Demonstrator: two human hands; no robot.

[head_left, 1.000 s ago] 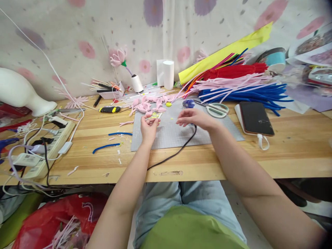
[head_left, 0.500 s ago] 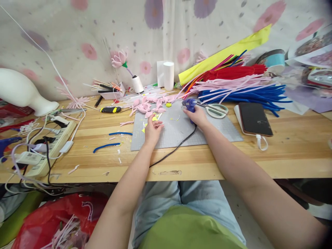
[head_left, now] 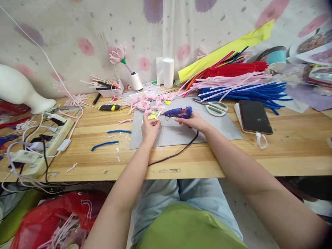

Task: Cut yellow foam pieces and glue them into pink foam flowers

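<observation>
My right hand (head_left: 195, 121) is wrapped round a blue hot glue gun (head_left: 178, 112), held level with its nozzle pointing left. The nozzle is close to the fingertips of my left hand (head_left: 150, 130). Those fingers are pinched together, and whatever small piece they hold is too small to make out. Behind them, yellow scraps (head_left: 155, 114) lie on the grey cutting mat (head_left: 171, 133). Pink fuzzy petal shapes (head_left: 143, 104) are piled just beyond, beside a small yellow round piece (head_left: 168, 102). A black cord (head_left: 176, 154) trails from the glue gun over the table edge.
Scissors (head_left: 216, 108) rest on the mat's right side, near a black phone-like slab (head_left: 254, 117). Bundled blue pipe cleaners (head_left: 243, 92) lie behind. Left are a yellow-black cutter (head_left: 109, 107), blue pipe-cleaner pieces (head_left: 105, 145) and a power strip (head_left: 53, 148) with tangled cables.
The glue gun has swung from pointing away to lying level, its nozzle brought left to my left hand. My left hand stays pinched and has shifted only slightly.
</observation>
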